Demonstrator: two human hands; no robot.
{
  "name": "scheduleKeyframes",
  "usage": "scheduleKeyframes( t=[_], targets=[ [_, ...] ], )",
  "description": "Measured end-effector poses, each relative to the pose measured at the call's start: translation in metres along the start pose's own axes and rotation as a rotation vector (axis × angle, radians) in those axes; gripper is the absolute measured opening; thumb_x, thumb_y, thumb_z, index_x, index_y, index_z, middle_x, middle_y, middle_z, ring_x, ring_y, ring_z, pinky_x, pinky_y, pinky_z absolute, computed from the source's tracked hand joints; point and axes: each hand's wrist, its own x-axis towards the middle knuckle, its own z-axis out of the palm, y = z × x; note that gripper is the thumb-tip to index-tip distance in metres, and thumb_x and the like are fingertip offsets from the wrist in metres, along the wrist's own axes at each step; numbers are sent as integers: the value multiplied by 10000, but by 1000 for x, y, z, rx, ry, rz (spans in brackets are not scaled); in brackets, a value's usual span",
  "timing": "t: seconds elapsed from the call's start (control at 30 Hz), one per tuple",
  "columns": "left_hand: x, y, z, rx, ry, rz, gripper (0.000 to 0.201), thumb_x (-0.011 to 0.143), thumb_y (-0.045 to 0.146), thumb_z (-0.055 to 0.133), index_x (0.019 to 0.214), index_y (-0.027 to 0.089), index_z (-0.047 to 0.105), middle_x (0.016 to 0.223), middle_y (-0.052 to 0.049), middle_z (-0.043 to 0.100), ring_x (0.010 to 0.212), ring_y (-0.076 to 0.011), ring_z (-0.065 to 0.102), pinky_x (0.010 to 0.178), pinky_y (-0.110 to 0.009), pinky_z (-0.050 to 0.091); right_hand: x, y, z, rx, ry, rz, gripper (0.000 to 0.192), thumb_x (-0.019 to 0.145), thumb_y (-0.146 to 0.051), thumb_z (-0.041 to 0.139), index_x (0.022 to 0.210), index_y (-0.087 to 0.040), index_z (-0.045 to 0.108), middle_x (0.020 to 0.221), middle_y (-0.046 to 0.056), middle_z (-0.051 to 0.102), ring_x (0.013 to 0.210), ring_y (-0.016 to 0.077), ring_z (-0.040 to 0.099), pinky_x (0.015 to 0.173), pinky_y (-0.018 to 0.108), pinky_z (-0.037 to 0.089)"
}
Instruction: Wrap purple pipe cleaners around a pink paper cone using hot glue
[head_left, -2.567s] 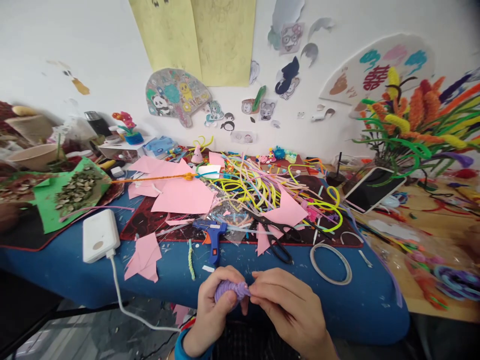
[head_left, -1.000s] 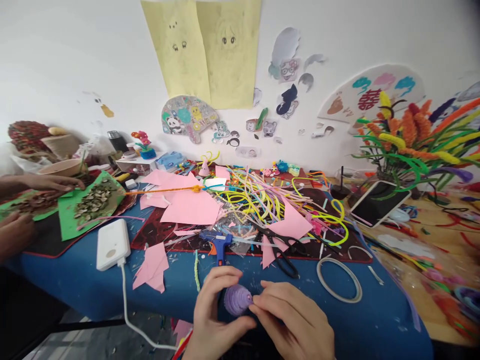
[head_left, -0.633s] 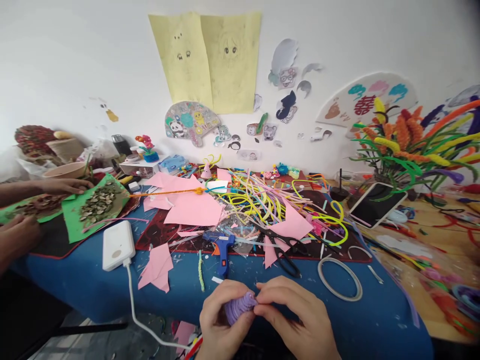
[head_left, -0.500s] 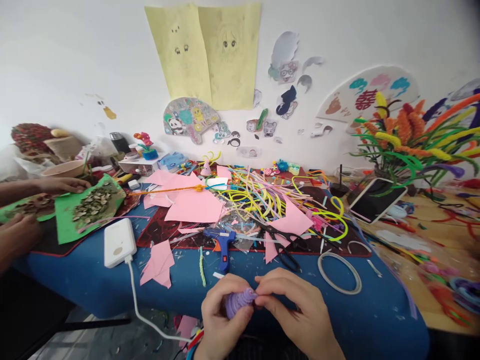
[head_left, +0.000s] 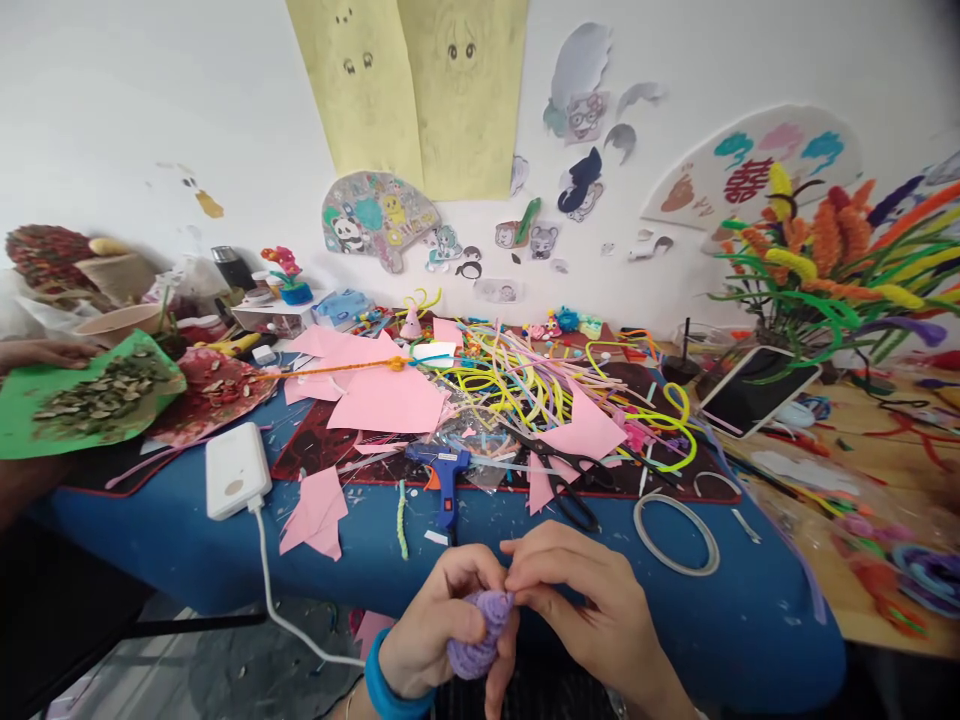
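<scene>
A purple fuzzy coil, apparently wound pipe cleaner, is held low over the table's front edge. My left hand grips it between thumb and fingers; a blue band circles that wrist. At the coil's upper end, my right hand has thumb and forefinger pinched together on its tip. Just beyond my hands lie a blue glue gun, a short pale-green twisted pipe cleaner and black-handled scissors.
Pink sheets and a heap of pipe cleaners cover the mat. A white power bank trails a cable off the front edge. On the left, another person's hand holds a green sheet with dried bits. A phone leans at right.
The purple coil has turned in my left hand, showing more of its side, and my left wrist has rotated. The other person's green sheet has shifted left and tilted, uncovering a red sheet.
</scene>
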Motion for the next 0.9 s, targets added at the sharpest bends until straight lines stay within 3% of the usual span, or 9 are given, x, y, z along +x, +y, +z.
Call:
scheduleKeyframes(
  t=[0.13,0.23,0.33,0.43,0.53,0.73,0.9],
  targets=[
    [4,2,-1,-93,-75,-91,199,878,332,717,995,191,638,674,14,653,385,-105,580,351,-178,486,1,-3,-1,-93,20,-27,206,1014,-238,623,847,-179,728,740,43,740,745,156,742,786,252,655],
    [7,9,12,84,12,-32,340,871,446,743,1053,181,630,786,-14,671,496,-132,654,458,-223,548,0,-7,-2,-201,54,-29,210,1015,-222,613,834,-181,711,728,35,740,748,156,749,784,236,640],
    [10,14,27,447,211,170,550,735,503,875,1144,231,626,1055,-49,678,718,-161,706,647,-265,582,-2,-11,-1,-277,83,-22,172,994,-197,636,835,-189,703,736,32,746,750,160,760,761,223,630],
    [10,12,33,839,377,514,318,813,342,846,1057,238,671,930,-24,682,813,-158,663,728,-242,556,-5,-13,1,-312,99,-18,127,966,-160,664,848,-193,700,731,26,752,748,162,764,772,226,626],
    [8,6,32,1043,420,751,180,906,272,747,1069,244,679,844,-16,680,789,-153,656,725,-236,554,-6,-15,1,-307,93,-10,111,955,-153,677,856,-189,710,734,27,757,763,165,766,783,223,622],
    [5,0,37,992,383,696,217,969,319,672,1181,287,637,921,-11,659,550,-84,614,510,-203,516,-5,-14,1,-165,97,80,176,973,-257,687,810,-202,722,705,7,749,728,144,755,780,198,614],
    [4,-1,32,1054,402,755,213,982,365,643,1168,263,615,920,-24,644,713,-135,632,630,-242,540,-9,-7,7,-26,134,237,177,936,-402,733,881,-239,774,765,11,769,722,141,739,689,180,587]
  ],
)
